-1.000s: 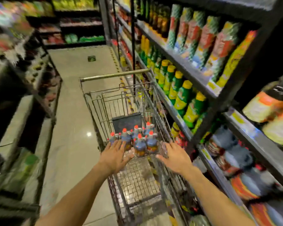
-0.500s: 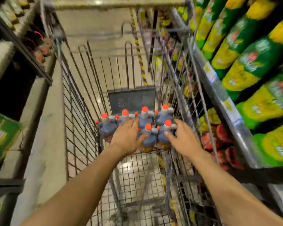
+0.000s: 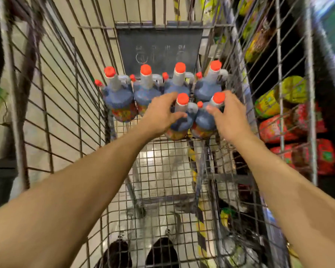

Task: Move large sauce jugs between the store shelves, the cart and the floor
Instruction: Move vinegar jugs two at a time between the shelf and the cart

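Both hands are down in the wire cart (image 3: 52,105): the left hand (image 3: 161,115) curls its fingers round the neck and shoulder of the near-left sauce jug (image 3: 179,120), gripping it, while the right hand (image 3: 228,118) wraps the near-right sauce jug (image 3: 204,118), thumb pressed on its blue shoulder. Behind them stands a back row of four jugs (image 3: 146,89) with orange caps, tight against the cart's far end and a dark panel (image 3: 160,48). Labels are blurred, unreadable. Smaller orange caps peek between the jugs, mostly hidden. Through the right mesh, red and green packets (image 3: 282,128) sit on a store shelf. Two dark shoes (image 3: 161,252) show below the cart's floor grid.
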{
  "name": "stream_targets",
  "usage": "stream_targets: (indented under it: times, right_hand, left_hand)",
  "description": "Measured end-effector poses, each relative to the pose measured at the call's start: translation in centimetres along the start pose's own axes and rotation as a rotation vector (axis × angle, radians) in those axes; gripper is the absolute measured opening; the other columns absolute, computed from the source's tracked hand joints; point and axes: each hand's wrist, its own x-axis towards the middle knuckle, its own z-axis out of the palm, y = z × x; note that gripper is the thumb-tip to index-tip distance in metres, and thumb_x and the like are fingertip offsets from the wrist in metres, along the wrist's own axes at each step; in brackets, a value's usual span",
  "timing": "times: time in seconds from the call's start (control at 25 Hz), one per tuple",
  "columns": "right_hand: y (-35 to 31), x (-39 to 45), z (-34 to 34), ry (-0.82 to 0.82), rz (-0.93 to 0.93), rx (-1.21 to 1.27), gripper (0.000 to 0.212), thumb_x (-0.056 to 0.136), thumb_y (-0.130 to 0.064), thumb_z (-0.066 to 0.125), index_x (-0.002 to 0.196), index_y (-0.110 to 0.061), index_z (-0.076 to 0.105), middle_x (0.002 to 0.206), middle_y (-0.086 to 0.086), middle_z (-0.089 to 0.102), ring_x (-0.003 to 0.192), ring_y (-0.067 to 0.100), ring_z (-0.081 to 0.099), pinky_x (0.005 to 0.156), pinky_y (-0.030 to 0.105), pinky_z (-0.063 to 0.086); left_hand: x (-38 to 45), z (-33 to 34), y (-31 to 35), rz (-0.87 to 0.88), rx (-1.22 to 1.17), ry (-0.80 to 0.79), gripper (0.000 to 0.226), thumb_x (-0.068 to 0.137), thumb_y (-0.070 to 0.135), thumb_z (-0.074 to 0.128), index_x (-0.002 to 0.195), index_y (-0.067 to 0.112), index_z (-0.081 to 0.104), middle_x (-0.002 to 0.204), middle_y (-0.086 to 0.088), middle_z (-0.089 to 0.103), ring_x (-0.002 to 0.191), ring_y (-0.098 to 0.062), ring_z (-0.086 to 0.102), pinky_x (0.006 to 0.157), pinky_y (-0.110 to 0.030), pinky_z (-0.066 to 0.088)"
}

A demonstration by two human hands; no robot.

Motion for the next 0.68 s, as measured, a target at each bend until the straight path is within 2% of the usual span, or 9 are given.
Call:
stream_targets:
  times: [0.08, 0.2, 0.36, 0.52, 0.68]
  right_hand:
    - [-0.5, -1.0, 0.0, -0.034, -0.002, -0.013, 0.019, 0.092, -0.016, 0.068, 0.097, -0.013, 0.05, 0.102, 0.015, 0.057, 0.099, 0.034, 0.056, 0.076, 0.035, 0.035]
    - [-1.5, -2.9, -0.2, -0.118, 0.008, -0.019, 0.02, 0.093, -0.017, 0.069, 0.096, -0.012, 0.049, 0.099, 0.012, 0.053, 0.097, 0.032, 0.054, 0.076, 0.036, 0.034]
    - [-2.7, -6.5, -0.3, -0.228, 0.027, -0.01, 0.02, 0.097, -0.024, 0.066, 0.099, -0.019, 0.047, 0.103, 0.0, 0.051, 0.099, 0.025, 0.052, 0.083, 0.036, 0.038]
    - [-3.0, -9.7, 0.0, -0.322, 0.032, -0.085, 0.023, 0.098, -0.029, 0.064, 0.11, -0.014, 0.051, 0.108, -0.004, 0.047, 0.104, 0.021, 0.046, 0.084, 0.034, 0.034]
    - [-2.7, -10.6, 0.6, -0.284, 0.001, 0.01, 0.022, 0.095, -0.033, 0.069, 0.108, -0.02, 0.056, 0.106, -0.006, 0.056, 0.103, 0.019, 0.053, 0.087, 0.036, 0.044]
  left_hand:
    - [-1.3, -0.5, 0.2, -0.016, -0.014, -0.011, 0.042, 0.075, 0.033, 0.074, 0.103, 0.002, 0.068, 0.095, -0.013, 0.07, 0.088, -0.03, 0.063, 0.077, -0.04, 0.047]
    - [-3.8, -2.0, 0.3, -0.095, -0.028, 0.02, 0.037, 0.076, 0.031, 0.08, 0.101, 0.005, 0.068, 0.093, -0.003, 0.067, 0.089, -0.029, 0.063, 0.074, -0.029, 0.042]
    - [-7.8, -3.9, 1.0, -0.182, -0.027, -0.045, 0.028, 0.082, 0.026, 0.082, 0.103, 0.013, 0.067, 0.099, -0.002, 0.07, 0.092, -0.023, 0.064, 0.083, -0.043, 0.052]
    - [-12.1, -4.6, 2.1, -0.28, -0.056, -0.011, 0.029, 0.082, 0.021, 0.083, 0.106, 0.016, 0.068, 0.098, 0.001, 0.068, 0.088, -0.018, 0.061, 0.08, -0.035, 0.051]
    - [-12.7, -4.5, 2.2, -0.353, -0.14, -0.022, 0.033, 0.075, 0.02, 0.088, 0.101, 0.021, 0.068, 0.095, 0.005, 0.069, 0.085, -0.006, 0.06, 0.076, -0.024, 0.049]
